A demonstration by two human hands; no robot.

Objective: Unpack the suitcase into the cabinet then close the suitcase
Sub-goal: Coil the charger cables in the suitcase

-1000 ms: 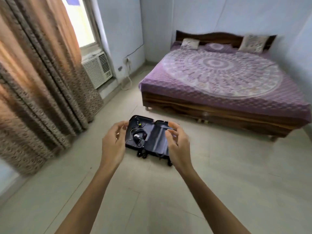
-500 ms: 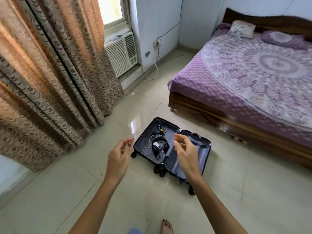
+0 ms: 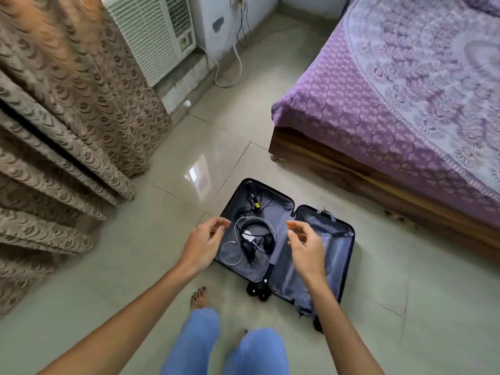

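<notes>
Navy suitcase (image 3: 335,253) is lying open on the floor (image 3: 135,253) near the bed (image 3: 378,104), with headphones (image 3: 257,236) and a white cable (image 3: 230,255) sitting tangled in its left half. Left hand (image 3: 204,243) and right hand (image 3: 307,246) are hovering above the suitcase, each grip loosely spread, holding nothing. Judging the risk: lifting the headphones alone is likely dragging the looped cable out, snagging or dropping it beside the suitcase.

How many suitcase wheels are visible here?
3 wheels: two below the suitcase hinge, one at its near right corner. Another may hide behind the left hand.
</notes>
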